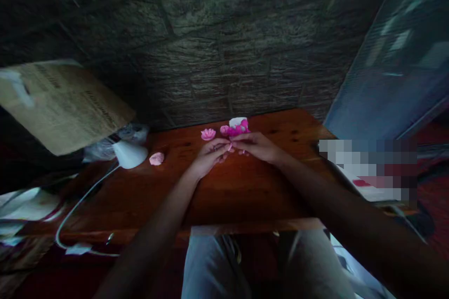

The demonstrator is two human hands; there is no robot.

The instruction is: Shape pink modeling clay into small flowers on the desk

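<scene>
My left hand (209, 155) and my right hand (257, 145) meet over the far middle of a reddish wooden table (224, 191). Their fingertips pinch together on a small pink piece (229, 148) between them. Just beyond the fingers stands a white cup (238, 123) with bright pink pieces (239, 130) against it. A pale pink flower shape (208, 134) lies to the left of the cup. A pink lump (156, 159) rests further left on the table.
A white cone-shaped lamp base (130, 154) with a white cable (75, 210) stands at the table's left. A tilted cardboard box (61, 103) hangs over the left. A dark stone-pattern wall (224, 56) backs the table. Papers (368, 187) lie at the right edge.
</scene>
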